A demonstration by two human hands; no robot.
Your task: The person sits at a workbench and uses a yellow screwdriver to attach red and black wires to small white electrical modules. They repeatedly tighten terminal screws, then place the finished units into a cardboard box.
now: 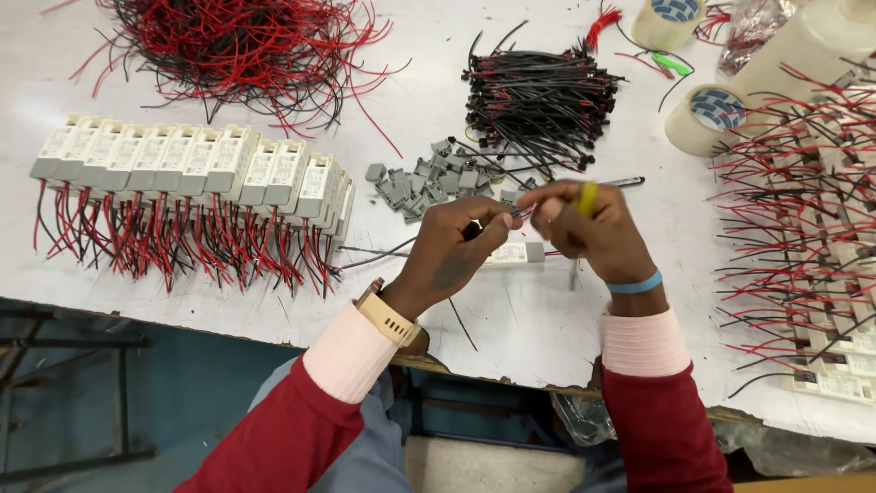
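Your left hand [453,251] and right hand [589,228] pinch small wire [522,211] between them; white box [513,253] lies just below, long side left-right.

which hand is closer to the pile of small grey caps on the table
Left. The left hand is just below the grey caps; the right hand sits farther off to their right.

hands: left [453,245] – right [593,228] pinch small part [523,211] | white modules [196,164] – left

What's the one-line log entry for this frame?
left hand: pinching thin wire | right hand: pinching same wire, yellow ring on finger | below hands: white module on table | nearby: grey clips
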